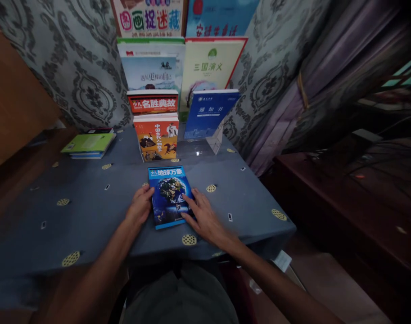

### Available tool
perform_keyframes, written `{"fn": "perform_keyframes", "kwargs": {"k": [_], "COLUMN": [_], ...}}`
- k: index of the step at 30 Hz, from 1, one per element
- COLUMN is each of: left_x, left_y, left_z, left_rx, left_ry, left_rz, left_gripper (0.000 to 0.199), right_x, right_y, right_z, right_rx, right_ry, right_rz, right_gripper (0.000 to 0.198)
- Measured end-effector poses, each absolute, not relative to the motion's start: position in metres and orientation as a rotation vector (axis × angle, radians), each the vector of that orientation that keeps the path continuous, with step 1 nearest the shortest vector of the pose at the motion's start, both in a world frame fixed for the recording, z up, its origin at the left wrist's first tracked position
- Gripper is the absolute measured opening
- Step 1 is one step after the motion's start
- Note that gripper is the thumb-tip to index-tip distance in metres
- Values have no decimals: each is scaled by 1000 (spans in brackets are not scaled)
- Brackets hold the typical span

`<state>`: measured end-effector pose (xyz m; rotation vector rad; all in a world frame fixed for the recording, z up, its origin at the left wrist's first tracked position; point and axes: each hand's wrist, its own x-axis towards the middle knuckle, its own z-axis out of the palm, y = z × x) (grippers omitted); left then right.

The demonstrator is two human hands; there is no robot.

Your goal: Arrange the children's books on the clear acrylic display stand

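Observation:
A blue book (pixel 169 198) with a globe on its cover lies on the cloth-covered table in front of me, slightly turned. My left hand (pixel 141 206) is closed at the book's left edge, fingers bent against its side, some of them hidden. Across the right side of the cover rests my right hand (pixel 201 213), with its thumb and fingers spread apart. Just behind the blue book stands an orange book (pixel 158 139), with a red book (pixel 153 102) behind it.
A clear stand (pixel 216 140) holds a dark blue booklet (pixel 208 114) at the back right. More upright books, including a pale green one (pixel 212 63), rise behind. A small stack with a green book (pixel 88 143) lies at left. The table's right corner (pixel 291 229) borders a dark red cabinet (pixel 327 193).

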<state>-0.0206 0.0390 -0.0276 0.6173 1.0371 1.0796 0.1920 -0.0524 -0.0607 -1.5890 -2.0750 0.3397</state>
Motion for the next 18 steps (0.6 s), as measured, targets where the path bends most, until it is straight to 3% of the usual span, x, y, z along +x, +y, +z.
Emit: {"fn": "perform_keyframes", "kwargs": {"k": [11,13,18], "left_x": [-12,-11,-8], "left_y": [45,43,38], "left_z": [-25,-23,-22], "left_rx": [558,563,622], "left_ry": [793,756,712], "left_rz": [1172,1173,1132], "left_gripper": [16,15,15], "right_x": [191,192,195], "right_y": [-5,7,15], "right_z": [-58,-53,-39], "right_rx": [-1361,-1223,-901], "right_ry": [-1496,-1302,-802], "right_rz": [816,996,1451], "right_gripper": [76,71,39]}}
